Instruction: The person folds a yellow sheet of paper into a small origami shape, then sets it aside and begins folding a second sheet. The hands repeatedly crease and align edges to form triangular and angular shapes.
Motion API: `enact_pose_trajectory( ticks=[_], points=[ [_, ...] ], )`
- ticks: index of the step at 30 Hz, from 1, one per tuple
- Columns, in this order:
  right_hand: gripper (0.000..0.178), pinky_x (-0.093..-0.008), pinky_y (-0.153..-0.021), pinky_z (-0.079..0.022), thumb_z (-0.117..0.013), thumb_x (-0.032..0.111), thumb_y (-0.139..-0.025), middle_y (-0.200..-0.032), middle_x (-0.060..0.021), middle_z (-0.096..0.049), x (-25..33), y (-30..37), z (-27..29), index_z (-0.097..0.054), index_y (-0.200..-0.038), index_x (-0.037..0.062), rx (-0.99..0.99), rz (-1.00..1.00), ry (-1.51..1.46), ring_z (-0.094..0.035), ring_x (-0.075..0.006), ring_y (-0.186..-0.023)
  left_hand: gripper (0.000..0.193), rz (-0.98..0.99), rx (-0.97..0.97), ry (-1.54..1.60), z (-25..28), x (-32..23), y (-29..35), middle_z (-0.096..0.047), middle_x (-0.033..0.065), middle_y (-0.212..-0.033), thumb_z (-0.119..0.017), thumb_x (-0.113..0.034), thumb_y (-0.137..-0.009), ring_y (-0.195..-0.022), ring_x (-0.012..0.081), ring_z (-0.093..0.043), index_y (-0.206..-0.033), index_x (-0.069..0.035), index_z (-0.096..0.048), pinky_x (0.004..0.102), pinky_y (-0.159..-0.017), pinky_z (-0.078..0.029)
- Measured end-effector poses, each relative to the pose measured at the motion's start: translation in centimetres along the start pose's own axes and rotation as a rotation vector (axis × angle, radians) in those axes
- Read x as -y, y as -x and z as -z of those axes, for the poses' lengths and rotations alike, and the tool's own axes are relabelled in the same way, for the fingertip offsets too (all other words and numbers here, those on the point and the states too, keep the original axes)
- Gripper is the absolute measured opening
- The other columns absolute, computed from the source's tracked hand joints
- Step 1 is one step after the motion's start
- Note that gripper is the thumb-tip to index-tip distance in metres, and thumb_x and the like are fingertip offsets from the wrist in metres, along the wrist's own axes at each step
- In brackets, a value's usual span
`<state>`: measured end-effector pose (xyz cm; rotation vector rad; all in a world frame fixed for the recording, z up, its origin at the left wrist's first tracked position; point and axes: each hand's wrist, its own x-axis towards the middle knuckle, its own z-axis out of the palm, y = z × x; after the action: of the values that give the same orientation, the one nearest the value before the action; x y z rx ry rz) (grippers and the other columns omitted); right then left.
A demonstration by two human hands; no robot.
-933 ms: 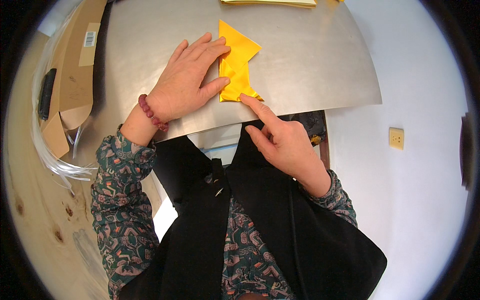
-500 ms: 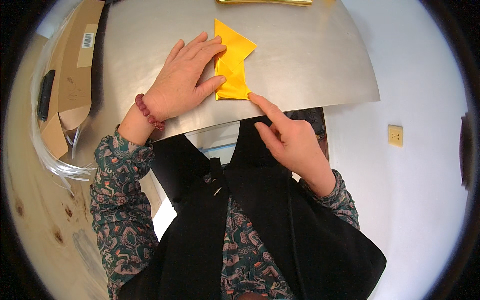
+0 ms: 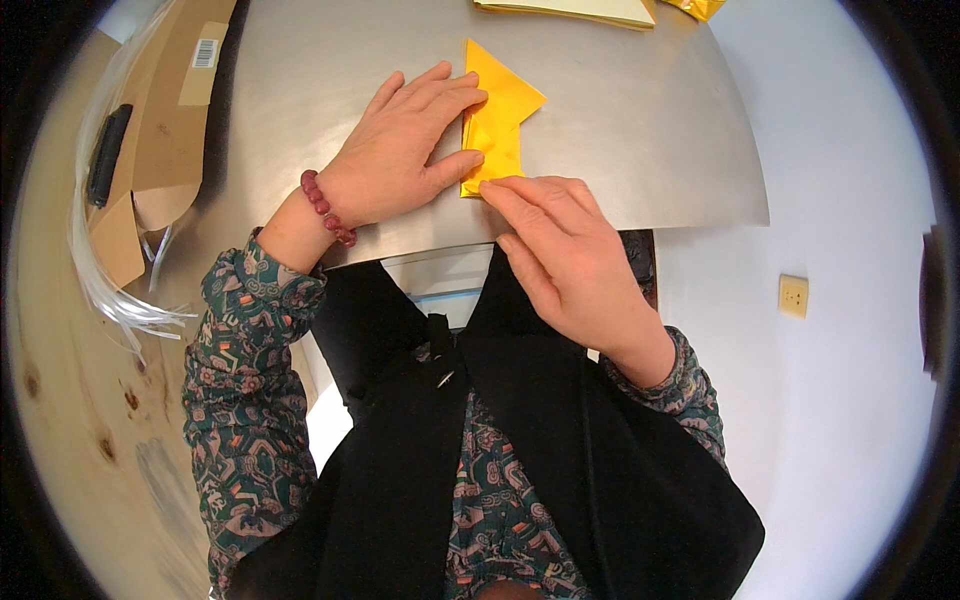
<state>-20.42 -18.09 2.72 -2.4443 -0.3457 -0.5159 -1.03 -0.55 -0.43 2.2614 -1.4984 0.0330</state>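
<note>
A folded sheet of shiny gold paper (image 3: 506, 92) lies on the metal tabletop (image 3: 640, 140), its pointed end away from me and its narrower folded end near the front edge. My left hand (image 3: 405, 140) rests flat along the paper's left side, fingers stretched and spread, fingertips and thumb on the paper. With its fingertips, my right hand (image 3: 565, 240) presses on the near end of the paper; its index finger reaches to the near left corner and covers part of that edge. The thumb is apart from the fingers, below the table's edge.
At the far edge lies a stack of gold-edged sheets (image 3: 570, 10), with a shiny gold folded piece (image 3: 697, 8) beside it. On the left are an open cardboard box (image 3: 165, 130), a black object (image 3: 110, 155) and white plastic strips (image 3: 110, 300). A wall socket (image 3: 793, 296) is at the right.
My right fingertips have moved leftward across the near end of the paper, from its right corner to its left. The left hand stays on the paper; the whole view has shifted slightly.
</note>
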Motion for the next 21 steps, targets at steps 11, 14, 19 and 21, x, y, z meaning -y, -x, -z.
enact_pose_trajectory(
  ticks=[11, 14, 19, 21],
  points=[
    [0.046, -0.0416, -0.100, -0.054, -0.069, -0.002, -0.095, -0.127, -0.0136, -0.067, -0.6, -0.3, -1.6, -0.071, -0.140, 0.0041, 0.078, -0.073, 0.105, -0.061, -0.0340, -0.111, 0.059, -0.002, -0.015, 0.023, -0.2, 0.2, 0.0, -0.052, 0.0150, -0.165, -0.067, -0.037, -0.105, -0.162, 0.0349, -0.035, -0.156, -0.010, -0.055, 0.0581, -0.134, -0.020],
    [0.049, -0.0410, -0.100, -0.054, -0.069, -0.002, -0.091, -0.127, -0.0125, -0.065, -0.6, -0.4, -1.6, -0.070, -0.139, 0.0042, 0.084, -0.057, 0.123, -0.060, -0.0339, -0.112, 0.061, -0.007, 0.000, 0.041, -0.1, 0.3, -0.2, -0.049, 0.0146, -0.168, -0.070, -0.036, -0.104, -0.163, 0.0363, -0.034, -0.157, -0.011, -0.053, 0.0621, -0.133, -0.019],
    [0.054, -0.0407, -0.102, -0.054, -0.069, 0.000, -0.085, -0.128, -0.0117, -0.063, -0.7, -0.5, -1.5, -0.068, -0.139, 0.0033, 0.141, -0.056, 0.137, -0.058, -0.0344, -0.115, 0.061, 0.008, 0.019, 0.049, 0.0, 0.3, -0.2, -0.049, 0.0148, -0.168, -0.069, -0.034, -0.103, -0.163, 0.0360, -0.034, -0.158, -0.011, -0.053, 0.0622, -0.133, -0.019],
    [0.048, -0.0404, -0.100, -0.053, -0.069, -0.003, -0.088, -0.126, -0.0118, -0.063, -0.6, -0.5, -1.5, -0.072, -0.136, 0.0050, 0.119, -0.060, 0.127, -0.058, -0.0328, -0.112, 0.061, -0.002, 0.012, 0.063, 0.0, 0.3, -0.1, -0.049, 0.0148, -0.168, -0.069, -0.034, -0.104, -0.163, 0.0358, -0.034, -0.158, -0.011, -0.053, 0.0621, -0.133, -0.019]
  ],
)
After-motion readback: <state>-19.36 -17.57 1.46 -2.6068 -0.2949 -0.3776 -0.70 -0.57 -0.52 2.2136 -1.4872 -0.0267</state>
